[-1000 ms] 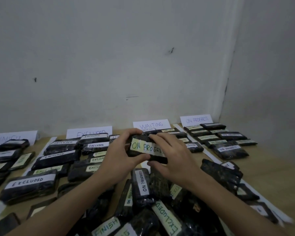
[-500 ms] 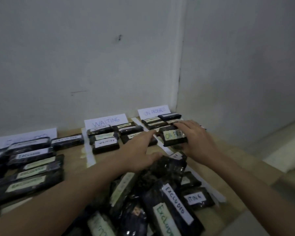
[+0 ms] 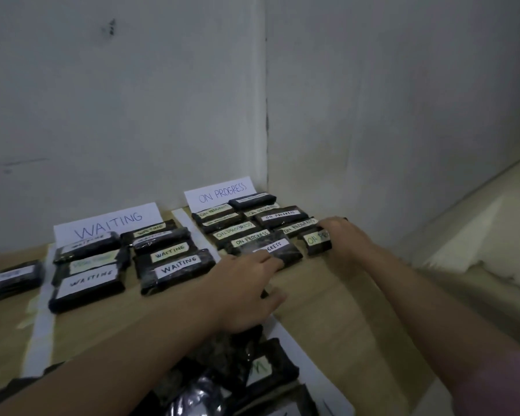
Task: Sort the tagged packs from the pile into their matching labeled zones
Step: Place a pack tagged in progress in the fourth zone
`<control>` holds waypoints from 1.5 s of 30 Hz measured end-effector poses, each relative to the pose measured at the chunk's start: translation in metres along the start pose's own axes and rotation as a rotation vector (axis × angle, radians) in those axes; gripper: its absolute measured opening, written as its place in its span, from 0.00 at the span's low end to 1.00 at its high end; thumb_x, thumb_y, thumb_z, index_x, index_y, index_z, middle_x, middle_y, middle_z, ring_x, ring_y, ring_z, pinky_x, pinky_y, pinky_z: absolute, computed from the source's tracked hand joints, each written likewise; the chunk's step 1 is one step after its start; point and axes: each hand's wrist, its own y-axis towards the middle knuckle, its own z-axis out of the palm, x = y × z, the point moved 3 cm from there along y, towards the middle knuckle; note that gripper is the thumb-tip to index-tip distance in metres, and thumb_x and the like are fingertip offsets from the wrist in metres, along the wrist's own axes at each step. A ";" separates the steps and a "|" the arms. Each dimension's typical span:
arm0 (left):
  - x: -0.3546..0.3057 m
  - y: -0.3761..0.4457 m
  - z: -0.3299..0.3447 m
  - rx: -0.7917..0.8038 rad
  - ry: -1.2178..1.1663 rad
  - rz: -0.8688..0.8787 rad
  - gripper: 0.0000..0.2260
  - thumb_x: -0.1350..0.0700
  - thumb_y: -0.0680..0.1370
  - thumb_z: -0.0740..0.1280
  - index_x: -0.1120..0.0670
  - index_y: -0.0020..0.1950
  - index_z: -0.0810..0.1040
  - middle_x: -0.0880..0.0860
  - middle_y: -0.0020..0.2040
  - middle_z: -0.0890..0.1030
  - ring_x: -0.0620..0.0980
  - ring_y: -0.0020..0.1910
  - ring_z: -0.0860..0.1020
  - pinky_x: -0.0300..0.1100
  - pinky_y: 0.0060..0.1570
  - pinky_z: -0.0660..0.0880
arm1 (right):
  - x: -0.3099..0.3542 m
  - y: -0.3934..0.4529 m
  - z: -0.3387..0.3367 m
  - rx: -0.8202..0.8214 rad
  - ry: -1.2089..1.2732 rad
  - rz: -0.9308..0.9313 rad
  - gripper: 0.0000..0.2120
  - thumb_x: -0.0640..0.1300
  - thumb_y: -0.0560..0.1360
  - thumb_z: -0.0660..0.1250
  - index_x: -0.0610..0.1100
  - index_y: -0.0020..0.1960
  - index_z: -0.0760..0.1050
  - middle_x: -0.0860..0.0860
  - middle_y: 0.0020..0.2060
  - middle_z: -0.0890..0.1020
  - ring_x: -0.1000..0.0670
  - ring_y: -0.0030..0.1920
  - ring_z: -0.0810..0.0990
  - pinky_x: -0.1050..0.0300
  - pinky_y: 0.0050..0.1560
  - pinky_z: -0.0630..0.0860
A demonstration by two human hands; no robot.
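A dark pack tagged "ON PR…" (image 3: 316, 242) lies at the near right corner of the ON PROGRESS zone, below its paper sign (image 3: 219, 192). My right hand (image 3: 344, 237) grips that pack's right end and hides the rest of its tag. My left hand (image 3: 248, 285) reaches forward with straight fingers, whose tips touch the near edge of another ON PROGRESS pack (image 3: 267, 249). Several tagged packs fill the zone behind. The unsorted pile (image 3: 222, 370) of dark packs sits under my left wrist at the bottom.
To the left is the WAITING sign (image 3: 108, 223) with several packs such as one (image 3: 174, 267) in front. White tape strips (image 3: 42, 310) divide the zones on the wooden table (image 3: 318, 298). Walls meet in a corner behind. The table's right edge drops off at right.
My view has swung right and closer. My right hand has carried the pack further right and set it down on the table. My left hand has reached forward to a neighbouring pack.
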 end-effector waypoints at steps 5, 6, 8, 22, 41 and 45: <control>0.003 0.018 0.005 0.001 -0.001 -0.007 0.20 0.44 0.79 0.55 0.52 0.69 0.65 0.49 0.64 0.70 0.50 0.62 0.70 0.45 0.61 0.67 | 0.005 0.021 0.016 0.085 -0.017 -0.023 0.22 0.37 0.64 0.67 0.44 0.58 0.73 0.45 0.58 0.75 0.43 0.59 0.74 0.50 0.58 0.74; 0.003 0.021 0.005 0.000 -0.003 -0.009 0.21 0.44 0.79 0.55 0.52 0.69 0.65 0.49 0.64 0.70 0.50 0.62 0.70 0.45 0.61 0.67 | 0.005 0.025 0.017 0.113 -0.017 -0.032 0.22 0.37 0.64 0.67 0.45 0.58 0.74 0.45 0.58 0.75 0.43 0.58 0.74 0.51 0.58 0.74; 0.003 0.022 0.005 0.003 -0.011 -0.020 0.21 0.44 0.79 0.55 0.52 0.69 0.65 0.50 0.64 0.70 0.50 0.62 0.71 0.45 0.61 0.67 | 0.007 0.027 0.020 0.172 -0.010 -0.057 0.23 0.37 0.64 0.67 0.45 0.59 0.75 0.45 0.59 0.74 0.44 0.58 0.75 0.52 0.58 0.74; 0.051 -0.047 -0.008 -0.012 -0.077 -0.158 0.15 0.54 0.80 0.56 0.51 0.67 0.68 0.49 0.64 0.72 0.48 0.63 0.70 0.43 0.61 0.67 | 0.140 -0.101 -0.029 0.044 0.336 -0.496 0.13 0.55 0.72 0.63 0.48 0.47 0.80 0.52 0.39 0.78 0.54 0.39 0.75 0.54 0.41 0.75; 0.065 -0.163 -0.064 -0.426 -1.641 -0.563 0.15 0.69 0.75 0.60 0.56 0.58 0.74 0.56 0.47 0.82 0.52 0.41 0.83 0.40 0.36 0.80 | 0.223 -0.163 -0.060 -0.722 0.490 -0.660 0.08 0.33 0.67 0.71 0.39 0.45 0.77 0.46 0.46 0.76 0.52 0.45 0.76 0.62 0.43 0.75; 0.075 -0.195 -0.066 -0.537 -1.499 -0.472 0.29 0.79 0.71 0.59 0.50 0.62 0.71 0.58 0.54 0.81 0.55 0.48 0.81 0.40 0.41 0.80 | 0.240 -0.168 -0.049 -0.707 0.564 -0.628 0.13 0.31 0.64 0.75 0.39 0.44 0.76 0.46 0.49 0.74 0.53 0.52 0.74 0.67 0.53 0.72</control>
